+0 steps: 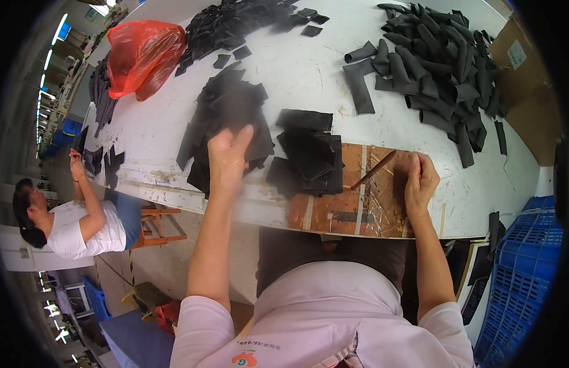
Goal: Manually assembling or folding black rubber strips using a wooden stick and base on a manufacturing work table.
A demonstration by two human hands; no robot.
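Note:
My left hand (228, 158) is over a loose heap of black flat pieces (201, 138). Its thumb points away from me; its other fingers are mostly hidden, and motion blurs the wrist and the dark patch beyond the thumb. To its right, a smaller stack of black flat pieces (309, 150) lies partly on a worn brown board (382, 211). My right hand (421, 181) is at the board's right edge, its fingers curled closed; what they hold, if anything, is hidden. A thin brown stick (375, 169) lies slantwise on the board, just left of that hand.
Black tube-like pieces (428, 67) are heaped at the far right beside a cardboard box (529, 86). More black flat pieces (229, 27) and a red plastic bag (144, 56) are at the far left. Blue crates (517, 276) stand right; another person (82, 221) sits left.

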